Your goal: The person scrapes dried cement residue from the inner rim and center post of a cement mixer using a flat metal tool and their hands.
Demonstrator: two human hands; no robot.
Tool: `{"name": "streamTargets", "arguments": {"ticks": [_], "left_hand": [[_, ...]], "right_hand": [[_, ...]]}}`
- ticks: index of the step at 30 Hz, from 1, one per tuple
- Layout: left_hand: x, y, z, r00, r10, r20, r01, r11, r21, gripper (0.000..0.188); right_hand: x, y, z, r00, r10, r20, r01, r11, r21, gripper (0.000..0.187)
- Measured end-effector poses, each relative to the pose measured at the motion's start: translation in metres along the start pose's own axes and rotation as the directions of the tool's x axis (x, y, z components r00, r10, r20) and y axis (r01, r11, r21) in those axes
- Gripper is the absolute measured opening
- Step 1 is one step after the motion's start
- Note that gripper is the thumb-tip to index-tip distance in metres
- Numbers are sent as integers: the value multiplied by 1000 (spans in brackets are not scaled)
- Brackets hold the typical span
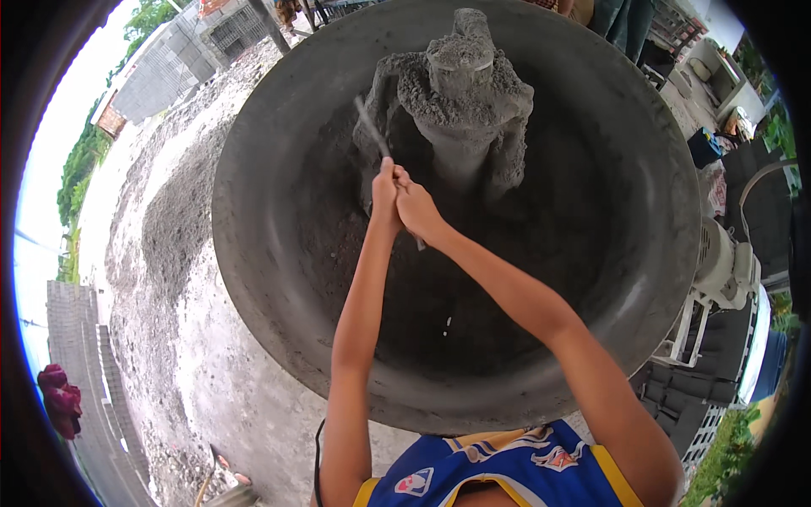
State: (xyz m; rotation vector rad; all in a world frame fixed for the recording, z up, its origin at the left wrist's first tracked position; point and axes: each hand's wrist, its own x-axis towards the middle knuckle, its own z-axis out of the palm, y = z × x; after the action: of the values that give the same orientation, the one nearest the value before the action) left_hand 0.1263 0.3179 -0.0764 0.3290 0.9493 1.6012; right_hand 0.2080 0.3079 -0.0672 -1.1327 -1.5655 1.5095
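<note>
Blue-yellow jersey (507,469) lowest; both hands (401,198) clenched together round thin rod (372,127) inside mixer drum (253,253).

There is one big round mixer pan (253,211), with one cement-caked centre post (463,101) inside. Two hands, the left hand (386,196) and the right hand (418,207), hold one thin rod (372,127). One motor (725,266) sits beside the pan.

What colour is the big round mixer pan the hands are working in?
Dull dark grey, coated with cement, as the mixer pan shows in the head view.
</note>
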Motion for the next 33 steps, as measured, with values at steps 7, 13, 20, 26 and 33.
{"name": "streamTargets", "arguments": {"ticks": [7, 13, 20, 26, 33], "left_hand": [[-53, -46, 61, 946, -237, 222, 161, 936, 313, 40], [-52, -56, 73, 952, -250, 177, 205, 949, 238, 39], [-51, -50, 67, 968, -152, 198, 172, 981, -88, 33], [-6, -51, 81, 971, -141, 194, 141, 990, 13, 32], [-3, -49, 96, 1000, 24, -20, -27, 986, -166, 33]], "right_hand": [[-81, -13, -67, 975, 195, -107, -153, 937, 312, 34], [-71, -8, -83, 966, 234, -107, -209, 956, 204, 35], [-71, -36, -85, 956, 292, -17, -292, 950, -111, 38], [-27, -20, -89, 967, 212, -140, -196, 974, 116, 37], [-9, -34, -116, 972, 210, 105, -209, 978, -22, 33]]}}
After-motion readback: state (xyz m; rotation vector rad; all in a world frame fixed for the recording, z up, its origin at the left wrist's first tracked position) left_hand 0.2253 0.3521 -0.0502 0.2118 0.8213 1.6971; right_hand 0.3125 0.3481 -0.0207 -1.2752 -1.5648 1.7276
